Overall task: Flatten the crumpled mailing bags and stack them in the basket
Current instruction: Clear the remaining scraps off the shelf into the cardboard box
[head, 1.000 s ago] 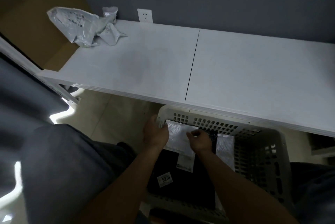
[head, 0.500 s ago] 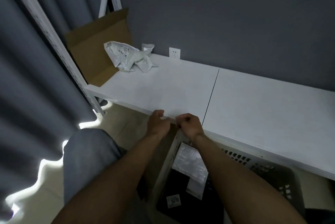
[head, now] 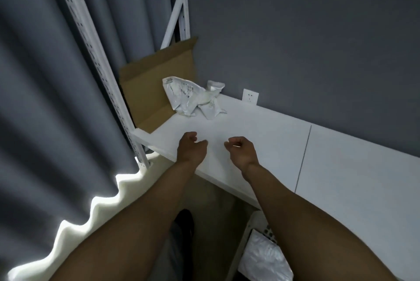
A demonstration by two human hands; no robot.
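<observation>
Now hands point(head: 217, 147) above shelf point(head: 261, 135), empty

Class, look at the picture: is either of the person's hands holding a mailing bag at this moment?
No: the left hand and right hand hover empty over the white shelf board, apart from the crumpled white plastic mailing bags.

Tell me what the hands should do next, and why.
Probably reach farther back and take hold of the crumpled bags at the shelf's back left corner. Both the left hand and right hand hover empty over the shelf, short of the bags, and a flattened bag already lies in the basket.
</observation>
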